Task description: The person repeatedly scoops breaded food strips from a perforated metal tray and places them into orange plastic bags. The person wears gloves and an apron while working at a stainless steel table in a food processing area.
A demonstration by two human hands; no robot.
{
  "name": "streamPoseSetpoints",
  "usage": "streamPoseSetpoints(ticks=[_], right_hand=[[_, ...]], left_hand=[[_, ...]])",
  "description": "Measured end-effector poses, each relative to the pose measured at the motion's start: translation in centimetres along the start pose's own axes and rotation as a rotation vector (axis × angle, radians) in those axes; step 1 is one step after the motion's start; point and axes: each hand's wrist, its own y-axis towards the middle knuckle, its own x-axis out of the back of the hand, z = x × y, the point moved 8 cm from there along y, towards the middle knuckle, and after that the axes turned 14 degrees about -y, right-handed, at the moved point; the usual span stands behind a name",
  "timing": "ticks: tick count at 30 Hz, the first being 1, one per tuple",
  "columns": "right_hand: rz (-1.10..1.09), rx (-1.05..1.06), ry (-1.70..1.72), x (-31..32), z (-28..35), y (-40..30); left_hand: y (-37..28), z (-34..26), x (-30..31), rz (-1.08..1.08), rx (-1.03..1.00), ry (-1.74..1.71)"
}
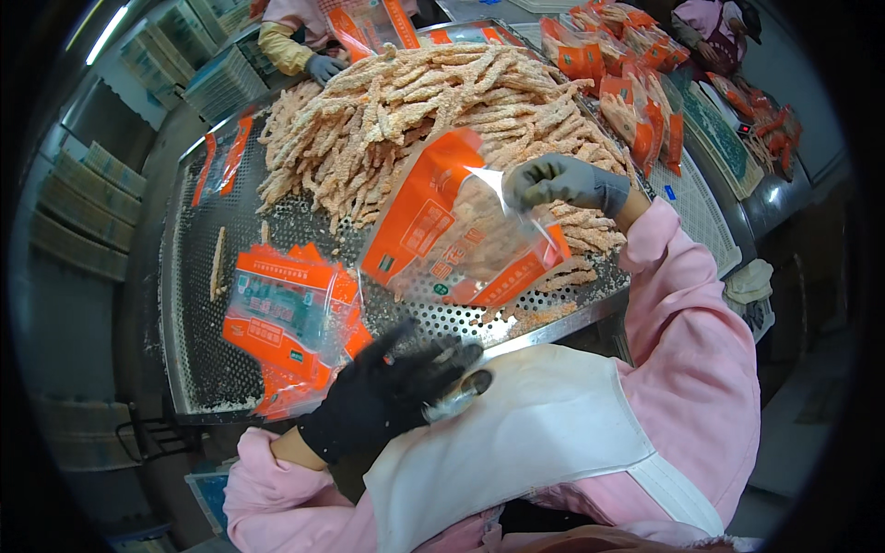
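Observation:
In a grey work glove, my right hand (563,185) pinches the upper right part of a clear and orange printed plastic bag (408,218). The bag is tilted above the perforated metal table; I cannot tell whether the pale sticks seen through its window are inside it or behind. My left hand (404,383), in a black glove, is spread in front of my white apron (511,422), below the bag, slightly blurred and with no item seen in it. Just beyond it lies a loose stack of flat orange bags (290,304). A large heap of crumb-coated food sticks (429,117) fills the table's far side.
Raised edges surround the perforated metal table (207,359). One flat bag (222,162) and a single stick (218,259) lie on its left. Across the heap, a co-worker's gloved hand (323,68) is near another bag (370,31). Filled bags (639,110) are piled at the right.

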Motion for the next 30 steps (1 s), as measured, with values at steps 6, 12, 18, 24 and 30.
streamPoseSetpoints(ticks=[6, 12, 18, 24, 30], right_hand=[[0.550, 0.116, 0.013, -15.5, 3.5, 1.5], [0.275, -0.076, -0.122, -9.1, 0.1, 2.5], [0.080, -0.564, -1.633, 2.8, -3.9, 3.7], [-0.305, -0.604, -1.273, 6.4, -3.9, 0.5], [-0.024, -0.144, -1.497, -9.4, -5.5, 1.2]], left_hand=[[4.6, -0.8, 5.4, -0.219, -0.141, 0.631], [0.7, -1.8, -2.3, 0.403, -0.301, 0.567], [-1.9, 3.0, -0.1, -0.030, 0.595, -0.231], [-5.4, 1.1, 6.8, -0.154, 0.304, 0.323], [-2.2, -2.4, 2.2, 0.034, 0.263, 0.162]])
